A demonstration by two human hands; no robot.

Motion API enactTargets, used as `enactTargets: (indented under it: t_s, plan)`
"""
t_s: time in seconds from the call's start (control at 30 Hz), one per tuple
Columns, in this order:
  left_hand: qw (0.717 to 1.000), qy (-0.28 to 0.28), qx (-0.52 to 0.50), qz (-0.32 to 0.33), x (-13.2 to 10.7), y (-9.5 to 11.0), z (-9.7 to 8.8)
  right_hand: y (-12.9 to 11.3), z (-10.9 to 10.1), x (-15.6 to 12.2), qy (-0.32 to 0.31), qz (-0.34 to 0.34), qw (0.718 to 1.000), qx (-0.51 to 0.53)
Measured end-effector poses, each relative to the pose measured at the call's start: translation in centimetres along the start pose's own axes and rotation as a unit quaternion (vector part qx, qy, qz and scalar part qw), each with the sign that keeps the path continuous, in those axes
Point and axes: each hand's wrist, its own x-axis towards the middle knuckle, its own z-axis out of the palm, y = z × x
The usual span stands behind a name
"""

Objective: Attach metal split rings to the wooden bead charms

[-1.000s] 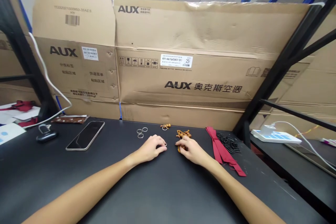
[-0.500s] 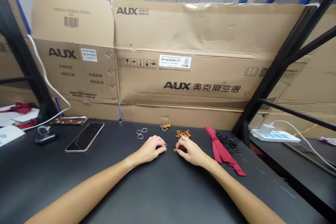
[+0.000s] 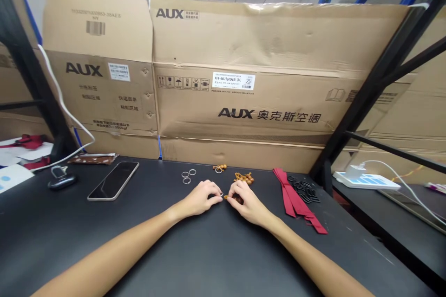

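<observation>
My left hand [image 3: 201,198] rests on the black table [image 3: 146,246], fingers curled and pinching a small metal ring at its fingertips. My right hand [image 3: 245,202] is closed on a small brown bead piece, held against the left fingertips. A pile of brown bead charms [image 3: 244,177] lies just behind the right hand. Three loose metal rings [image 3: 187,176] lie behind the left hand. One bead piece with a ring [image 3: 219,167] sits further back.
Red ribbons [image 3: 296,200] and black ring parts [image 3: 304,190] lie to the right. A phone [image 3: 113,180], a brown packet [image 3: 91,159] and a black clip [image 3: 62,177] lie to the left. AUX cardboard boxes [image 3: 244,79] wall the back. A power strip [image 3: 364,180] sits at right.
My right hand has drawn a brown bead piece leftward out of the pile and brought it to the left fingertips. The left hand has stayed in place.
</observation>
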Motion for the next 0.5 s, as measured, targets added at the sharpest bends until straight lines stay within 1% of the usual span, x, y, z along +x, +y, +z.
enactTargets:
  t_s: [0.23,0.5]
  plan:
    - [1.000,-0.007,-0.005,0.011,-0.05,0.04,-0.02,-0.22,0.45,-0.01,0.036,-0.001,0.999,0.018]
    - [1.000,-0.018,-0.012,0.019,-0.10,-0.08,0.01,-0.21,0.93,0.05,0.047,-0.005,0.999,0.021]
